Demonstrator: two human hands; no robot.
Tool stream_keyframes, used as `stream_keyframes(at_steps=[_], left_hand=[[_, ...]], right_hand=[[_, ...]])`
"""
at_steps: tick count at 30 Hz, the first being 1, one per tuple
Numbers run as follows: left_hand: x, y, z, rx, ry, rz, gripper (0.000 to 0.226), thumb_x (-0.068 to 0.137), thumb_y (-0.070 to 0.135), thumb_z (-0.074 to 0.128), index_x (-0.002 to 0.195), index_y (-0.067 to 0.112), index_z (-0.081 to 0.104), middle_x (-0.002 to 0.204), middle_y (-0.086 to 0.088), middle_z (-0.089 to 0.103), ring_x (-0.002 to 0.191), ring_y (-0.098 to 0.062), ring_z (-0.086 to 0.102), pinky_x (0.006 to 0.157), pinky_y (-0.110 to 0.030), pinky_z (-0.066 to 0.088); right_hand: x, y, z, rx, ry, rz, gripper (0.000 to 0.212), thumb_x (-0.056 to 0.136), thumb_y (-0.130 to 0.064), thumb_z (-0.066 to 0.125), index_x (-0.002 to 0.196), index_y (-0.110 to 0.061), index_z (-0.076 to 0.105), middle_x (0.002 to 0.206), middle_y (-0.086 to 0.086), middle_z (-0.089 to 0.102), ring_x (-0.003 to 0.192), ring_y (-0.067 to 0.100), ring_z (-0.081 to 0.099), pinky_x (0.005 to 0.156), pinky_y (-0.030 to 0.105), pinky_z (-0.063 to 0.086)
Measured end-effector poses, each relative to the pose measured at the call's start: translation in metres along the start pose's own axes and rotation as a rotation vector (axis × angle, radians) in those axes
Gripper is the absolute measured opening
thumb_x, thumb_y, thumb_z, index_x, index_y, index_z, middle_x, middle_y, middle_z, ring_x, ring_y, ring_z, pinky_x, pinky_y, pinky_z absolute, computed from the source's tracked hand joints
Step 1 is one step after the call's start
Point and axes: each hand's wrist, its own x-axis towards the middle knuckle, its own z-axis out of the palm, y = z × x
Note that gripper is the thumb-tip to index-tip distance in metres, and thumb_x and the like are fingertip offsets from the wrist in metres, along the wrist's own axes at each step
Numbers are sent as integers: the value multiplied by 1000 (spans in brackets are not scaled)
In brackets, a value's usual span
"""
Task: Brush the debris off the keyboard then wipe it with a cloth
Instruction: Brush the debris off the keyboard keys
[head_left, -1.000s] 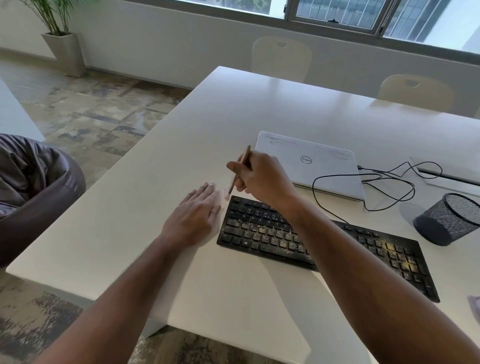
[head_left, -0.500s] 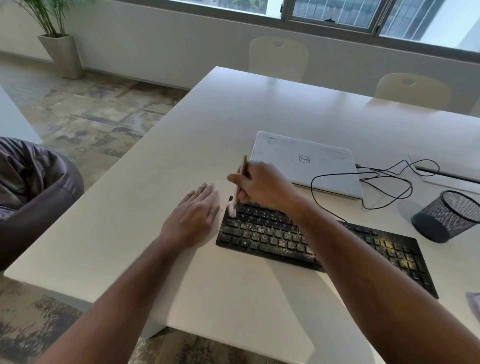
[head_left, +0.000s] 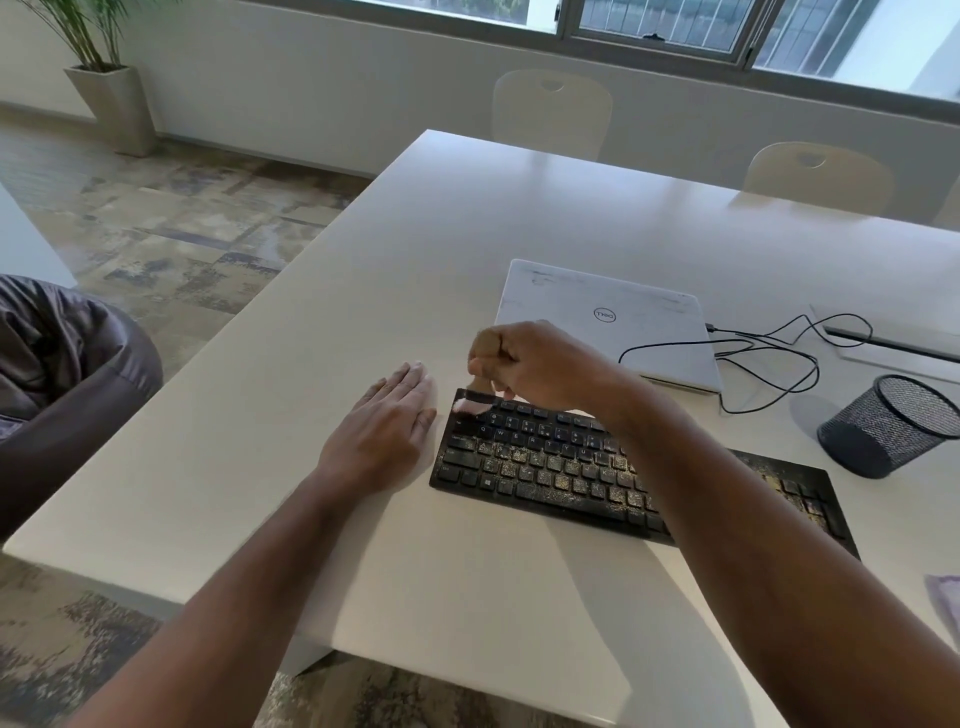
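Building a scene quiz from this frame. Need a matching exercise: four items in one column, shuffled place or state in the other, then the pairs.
Things:
1. keyboard
2. laptop
3. mesh bin
4. left hand

States:
A. closed, lid white
B. flat on the table, beside the keyboard's left end
C. speckled with yellowish debris
D. black, standing at the right, past the keyboard's far end

Pairs: 1-C, 2-A, 3-D, 4-B

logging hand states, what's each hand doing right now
Left hand: open, flat on the table beside the keyboard.
Right hand: gripping the brush.
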Motion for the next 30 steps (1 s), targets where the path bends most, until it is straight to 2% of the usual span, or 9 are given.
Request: stream_keyframes(at_steps=[4, 8, 13, 15, 19, 21, 23, 26, 30], left_hand=[[0, -1, 1, -2, -6, 3, 57, 107, 38, 29, 160, 17, 26, 169, 3, 17, 155, -4, 5, 127, -31, 8], [0, -1, 0, -7, 1, 13, 56, 108, 36, 31, 160, 16, 27, 168, 2, 19, 155, -6, 6, 127, -31, 8], [0, 0, 1, -2, 2, 3, 56, 108, 36, 31, 161, 16, 26, 169, 3, 17, 155, -5, 5, 127, -30, 7], [0, 1, 0, -6, 2, -1, 56, 108, 36, 32, 161, 17, 26, 169, 3, 17, 155, -5, 5, 127, -30, 6], [0, 2, -1, -2, 1, -2, 56, 108, 35, 32, 161, 16, 26, 169, 3, 17, 155, -5, 5, 127, -30, 7], [-1, 2, -2, 1, -2, 1, 57, 108, 36, 31, 160, 16, 26, 169, 2, 17, 155, -5, 6, 127, -30, 7], [-1, 4, -3, -11, 0, 3, 56, 108, 37, 29, 160, 16, 28, 169, 1, 18, 155, -6, 6, 127, -31, 7], [-2, 5, -3, -23, 9, 3, 55, 108, 36, 29, 159, 14, 31, 168, -1, 19, 156, -8, 7, 127, -32, 9], [-1, 3, -3, -16, -2, -1, 57, 108, 35, 31, 160, 15, 26, 169, 2, 18, 155, -6, 6, 127, -29, 6]], right_hand=[[-13, 9, -12, -56, -35, 70, 22, 108, -25, 59, 94, -10, 66, 89, -10, 71, 79, 0, 64, 79, 35, 53], [-34, 26, -27, -65, -63, 155, 21, 108, -27, 58, 87, -26, 64, 91, -5, 70, 84, 16, 66, 82, 39, 54], [-52, 34, -48, -335, -118, 346, 26, 108, -33, 56, 90, -16, 63, 88, 3, 69, 79, 19, 61, 75, 36, 47], [-52, 29, -47, -351, -63, 292, 28, 108, -34, 57, 86, -16, 60, 86, 4, 69, 76, 20, 61, 71, 35, 46], [-40, 7, -25, -6, 44, 50, 16, 106, -24, 61, 95, -15, 68, 88, -5, 72, 78, 12, 68, 79, 37, 56], [-27, -2, -7, 91, 44, -28, 16, 105, -21, 63, 92, -27, 70, 91, -5, 74, 77, 10, 69, 80, 39, 60], [-13, -7, 10, 115, 56, -66, 28, 105, -22, 65, 83, -39, 66, 93, 0, 76, 74, 15, 70, 80, 48, 62], [-3, -9, 21, 94, 51, -39, 23, 104, -24, 65, 82, -24, 67, 90, 6, 76, 68, 15, 65, 79, 51, 59], [-12, -9, 9, 20, -2, 17, 23, 106, -26, 62, 86, -16, 67, 82, -5, 72, 74, 13, 65, 79, 41, 56]])
